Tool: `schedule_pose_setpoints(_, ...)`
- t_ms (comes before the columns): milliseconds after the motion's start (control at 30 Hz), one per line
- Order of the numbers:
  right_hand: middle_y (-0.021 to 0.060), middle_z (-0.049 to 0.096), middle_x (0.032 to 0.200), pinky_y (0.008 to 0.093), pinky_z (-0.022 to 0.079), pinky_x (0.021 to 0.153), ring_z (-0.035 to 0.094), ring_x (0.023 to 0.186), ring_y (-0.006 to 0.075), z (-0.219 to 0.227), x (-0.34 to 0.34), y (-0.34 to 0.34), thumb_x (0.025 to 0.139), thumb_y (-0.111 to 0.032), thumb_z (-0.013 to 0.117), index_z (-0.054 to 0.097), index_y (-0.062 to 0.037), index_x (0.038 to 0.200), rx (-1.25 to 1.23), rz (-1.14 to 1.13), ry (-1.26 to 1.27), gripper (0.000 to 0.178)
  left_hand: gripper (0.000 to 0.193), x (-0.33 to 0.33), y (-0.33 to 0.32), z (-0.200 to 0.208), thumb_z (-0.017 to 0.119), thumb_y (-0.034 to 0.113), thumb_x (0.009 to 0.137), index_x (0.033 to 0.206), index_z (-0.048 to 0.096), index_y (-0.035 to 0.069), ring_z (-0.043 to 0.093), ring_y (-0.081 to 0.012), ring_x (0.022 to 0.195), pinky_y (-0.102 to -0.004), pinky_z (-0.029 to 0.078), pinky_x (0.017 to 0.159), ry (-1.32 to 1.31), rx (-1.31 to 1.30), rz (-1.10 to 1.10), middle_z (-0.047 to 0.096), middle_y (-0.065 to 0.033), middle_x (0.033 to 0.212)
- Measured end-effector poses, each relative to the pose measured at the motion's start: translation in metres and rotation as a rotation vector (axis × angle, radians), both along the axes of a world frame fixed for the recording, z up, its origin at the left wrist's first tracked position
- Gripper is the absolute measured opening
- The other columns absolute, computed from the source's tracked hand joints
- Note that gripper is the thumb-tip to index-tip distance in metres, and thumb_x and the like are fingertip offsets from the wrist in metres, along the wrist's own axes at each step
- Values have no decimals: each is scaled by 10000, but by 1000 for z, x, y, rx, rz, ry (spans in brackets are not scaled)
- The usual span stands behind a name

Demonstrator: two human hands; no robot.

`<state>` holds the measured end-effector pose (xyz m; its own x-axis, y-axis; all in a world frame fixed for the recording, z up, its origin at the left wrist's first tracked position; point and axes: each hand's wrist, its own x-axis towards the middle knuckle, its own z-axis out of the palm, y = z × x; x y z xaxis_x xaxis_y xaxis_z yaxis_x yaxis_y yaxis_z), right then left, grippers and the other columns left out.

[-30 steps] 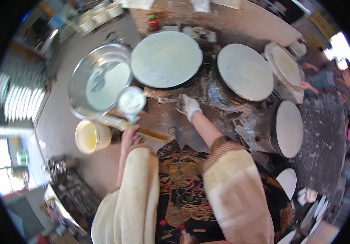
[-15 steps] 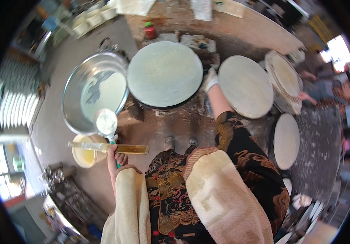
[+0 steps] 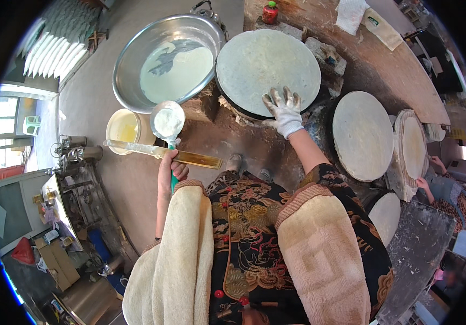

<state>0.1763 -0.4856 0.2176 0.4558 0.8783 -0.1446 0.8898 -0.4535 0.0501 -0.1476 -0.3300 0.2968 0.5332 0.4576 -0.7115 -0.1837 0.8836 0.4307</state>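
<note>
My left hand [image 3: 175, 169] is closed round the green handle of a ladle [image 3: 168, 120] and a flat wooden scraper [image 3: 199, 160]. White batter coats the ladle's bowl, and the scraper lies crosswise, its pale end pointing left. My right hand [image 3: 287, 115], in a pale glove with dirty fingertips, is spread over the near edge of a round griddle [image 3: 262, 59]. A thin pale layer covers that griddle. Whether the fingertips press on the layer or hover just above it, I cannot tell. Left of the griddle stands a large metal basin [image 3: 130, 81] of white batter [image 3: 189, 70].
A tub [image 3: 114, 130] with yellowish liquid stands below the basin. To the right are a second pale-topped round griddle [image 3: 363, 135], a stack of round sheets [image 3: 406, 146] and another round griddle [image 3: 386, 216]. A co-worker [image 3: 455, 197] reaches toward the stack. A red bottle [image 3: 270, 13] stands behind.
My right hand has moved from the gap between the two griddles to the near edge of the left one, fingers now spread. My left hand keeps the ladle and scraper. The whole view has shifted.
</note>
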Motion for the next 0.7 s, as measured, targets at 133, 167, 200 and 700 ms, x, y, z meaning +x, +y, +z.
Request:
schedule_pose_setpoints(133, 5, 292, 1456, 543, 44, 1077, 150, 1367, 311, -11, 12, 7, 777, -549, 547, 428, -303, 1319, 91, 220, -31, 607, 405, 3, -1, 3, 494, 206, 897, 533, 322, 166, 306, -69, 315, -214, 267, 310, -9, 12, 41, 306, 52, 413)
schedule_pose_setpoints(167, -1, 314, 1445, 540, 47, 1077, 168, 1363, 306, -14, 14, 6, 792, -533, 537, 450, -295, 1303, 101, 261, -52, 571, 396, 3, 0, 2, 492, 201, 897, 540, 326, 164, 308, -66, 317, -212, 268, 309, -18, 6, 41, 309, 53, 419)
schedule_pose_setpoints(200, 12, 425, 1365, 545, 118, 1064, 289, 1315, 283, -22, 16, 3, 803, -457, 550, 539, -257, 1200, 267, 325, -80, 445, 387, 5, 0, 1, 490, 196, 898, 547, 331, 162, 309, -64, 319, -210, 270, 309, -28, -1, 40, 313, 53, 424)
schedule_pose_setpoints(700, 28, 564, 1120, 464, 342, 964, 465, 1143, 219, -16, 18, 21, 760, -263, 615, 636, -155, 966, 719, 254, -236, 234, 359, 6, 10, -12, 482, 177, 900, 572, 340, 152, 299, -71, 316, -210, 277, 308, -72, 10, 16, 304, 55, 441)
